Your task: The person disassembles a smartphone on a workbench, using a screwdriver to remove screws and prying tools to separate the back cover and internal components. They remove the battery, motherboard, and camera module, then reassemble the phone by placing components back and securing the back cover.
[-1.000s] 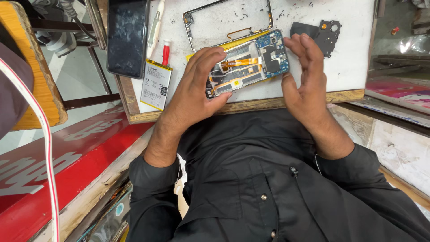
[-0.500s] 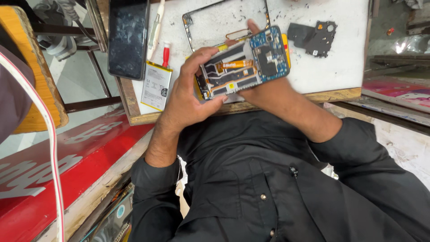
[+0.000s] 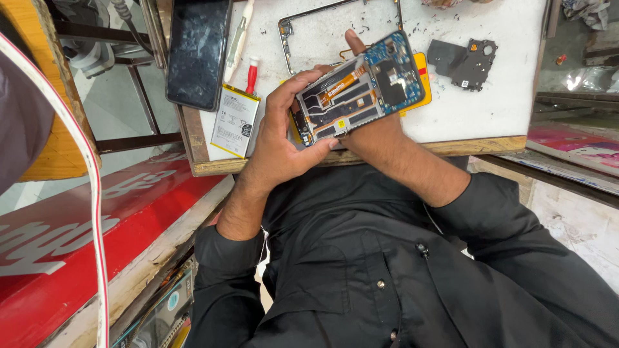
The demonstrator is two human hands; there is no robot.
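Both hands grip the opened phone (image 3: pixel 353 96): left hand (image 3: pixel 284 138) clamps its edge, right hand (image 3: pixel 371 132) cradles underneath. Battery (image 3: pixel 234 121), frame (image 3: pixel 322 26), cover (image 3: pixel 464 62) already off on desk (image 3: pixel 490 122); board still in.

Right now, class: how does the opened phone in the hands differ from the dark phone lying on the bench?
The opened phone shows bare circuit boards and an orange strip; the dark phone shows only a scuffed black face. The opened phone is held up, tilted, by the left hand with the right hand behind it; the dark phone lies flat, untouched. Both are slim rectangles.
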